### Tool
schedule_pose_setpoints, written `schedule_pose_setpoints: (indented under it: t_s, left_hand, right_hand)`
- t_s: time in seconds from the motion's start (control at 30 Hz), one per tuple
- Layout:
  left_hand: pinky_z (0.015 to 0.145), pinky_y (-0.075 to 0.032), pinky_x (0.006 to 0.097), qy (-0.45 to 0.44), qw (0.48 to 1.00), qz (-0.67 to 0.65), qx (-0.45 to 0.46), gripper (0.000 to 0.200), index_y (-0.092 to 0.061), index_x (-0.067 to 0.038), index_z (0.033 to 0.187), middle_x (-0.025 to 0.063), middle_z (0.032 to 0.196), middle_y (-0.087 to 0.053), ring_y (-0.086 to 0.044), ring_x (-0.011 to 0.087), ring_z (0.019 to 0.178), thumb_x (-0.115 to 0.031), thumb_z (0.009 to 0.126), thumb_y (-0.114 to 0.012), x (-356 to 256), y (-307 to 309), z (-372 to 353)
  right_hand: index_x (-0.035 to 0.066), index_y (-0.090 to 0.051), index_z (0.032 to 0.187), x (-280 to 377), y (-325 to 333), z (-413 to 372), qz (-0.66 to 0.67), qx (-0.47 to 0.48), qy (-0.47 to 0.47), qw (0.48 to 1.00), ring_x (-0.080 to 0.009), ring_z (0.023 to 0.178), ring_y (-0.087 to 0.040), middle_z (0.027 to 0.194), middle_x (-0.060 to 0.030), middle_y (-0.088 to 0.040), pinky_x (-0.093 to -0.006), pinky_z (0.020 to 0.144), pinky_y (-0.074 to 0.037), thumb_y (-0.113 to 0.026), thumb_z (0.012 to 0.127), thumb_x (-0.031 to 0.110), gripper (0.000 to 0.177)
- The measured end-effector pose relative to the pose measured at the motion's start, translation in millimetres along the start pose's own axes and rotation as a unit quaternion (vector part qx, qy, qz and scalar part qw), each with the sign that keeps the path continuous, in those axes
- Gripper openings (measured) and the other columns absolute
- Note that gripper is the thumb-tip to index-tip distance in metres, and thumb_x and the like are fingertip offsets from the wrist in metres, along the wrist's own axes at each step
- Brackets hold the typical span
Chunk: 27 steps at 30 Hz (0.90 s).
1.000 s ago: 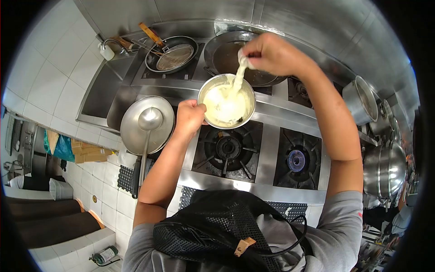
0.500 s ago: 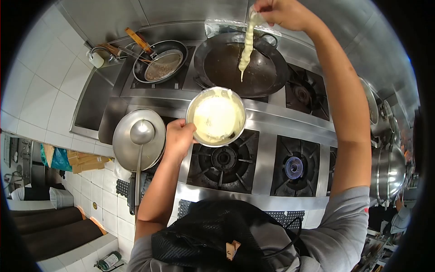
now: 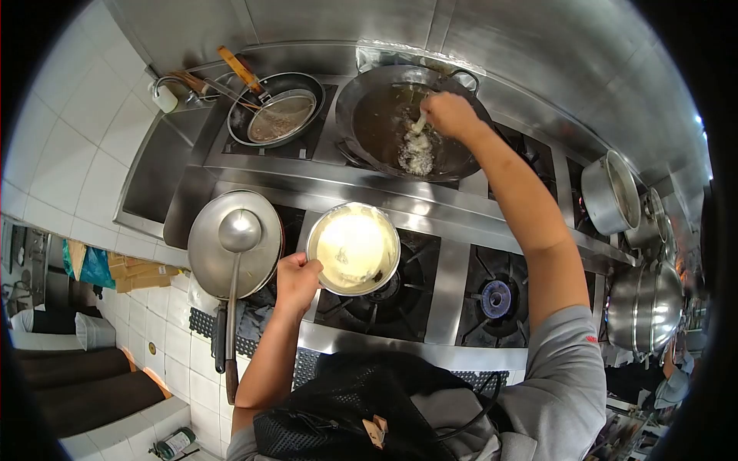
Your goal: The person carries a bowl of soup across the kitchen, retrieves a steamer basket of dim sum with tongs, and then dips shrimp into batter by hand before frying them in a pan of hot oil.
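Observation:
My left hand [image 3: 297, 283] grips the rim of a metal bowl [image 3: 392, 265] of pale yellow batter [image 3: 350, 246], held above the front burner. Over the big dark wok [image 3: 361, 86], my right hand [image 3: 449, 115] pinches the upper end of a long batter-coated piece [image 3: 419, 146]. Its lower part lies in the oil [image 3: 377, 123], with bubbles frothing around it. What the piece is under the batter cannot be seen.
A lit burner [image 3: 496, 298] shows a blue flame at front right. On the left, a ladle [image 3: 240, 230] rests on a wide pan [image 3: 204, 253]. Behind it, a frying pan [image 3: 301, 80] holds a strainer [image 3: 283, 119]. Metal pots [image 3: 607, 196] stand at right.
My right hand has come down toward the wok, and the battered piece has gone from hanging above the oil to partly in it, bubbling. My left hand has drawn the bowl nearer to me.

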<state>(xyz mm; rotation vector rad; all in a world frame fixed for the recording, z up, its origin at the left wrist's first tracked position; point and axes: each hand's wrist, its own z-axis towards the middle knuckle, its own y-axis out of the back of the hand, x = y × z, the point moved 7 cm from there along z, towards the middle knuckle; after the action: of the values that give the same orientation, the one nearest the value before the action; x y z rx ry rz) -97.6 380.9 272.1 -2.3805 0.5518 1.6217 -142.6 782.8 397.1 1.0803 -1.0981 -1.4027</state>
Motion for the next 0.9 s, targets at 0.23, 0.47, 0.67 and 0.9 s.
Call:
schedule_pose_setpoints:
  t_s: [0.23,0.47,0.67,0.9]
  left_hand:
    - [0.051,-0.049,0.0247,0.003,1.0,0.003,0.024,0.015,-0.065,0.01,0.083,0.0101,0.073,-0.066,-0.06,0.0119,0.058,0.002,0.077,-0.055,16,3,-7]
    - [0.05,-0.048,0.0248,0.01,1.0,0.002,0.022,0.014,-0.066,0.009,0.081,0.0088,0.072,-0.065,-0.059,0.0112,0.057,0.0,0.078,-0.055,19,4,-17]
    - [0.049,-0.047,0.0243,0.003,0.999,0.027,0.02,0.012,-0.066,0.007,0.079,0.0083,0.07,-0.066,-0.059,0.0109,0.055,0.0,0.076,-0.057,32,11,-14]
    - [0.048,-0.046,0.0247,0.005,0.999,0.03,0.019,0.012,-0.066,0.006,0.079,0.0081,0.07,-0.066,-0.059,0.0108,0.055,0.0,0.077,-0.056,26,12,-22]
  right_hand:
    - [0.005,-0.062,0.081,30,-36,-49,0.053,0.022,-0.002,0.998,-0.0393,0.083,-0.063,0.083,-0.017,-0.065,-0.0482,0.071,-0.051,-0.063,0.078,0.013,0.008]
    - [0.004,-0.065,0.078,48,-44,-70,0.099,0.088,0.024,0.991,-0.0388,0.081,-0.063,0.08,-0.018,-0.065,-0.0466,0.07,-0.05,-0.064,0.075,0.008,0.005]
    - [0.001,-0.068,0.083,46,-53,-71,0.139,0.127,0.036,0.981,-0.0392,0.084,-0.064,0.084,-0.0203,-0.066,-0.0442,0.072,-0.051,-0.064,0.074,0.004,0.01]
    - [0.0,-0.07,0.094,46,-47,-73,0.179,0.209,0.04,0.96,-0.0349,0.085,-0.067,0.09,-0.0215,-0.068,-0.0394,0.077,-0.052,-0.056,0.073,-0.003,0.026]
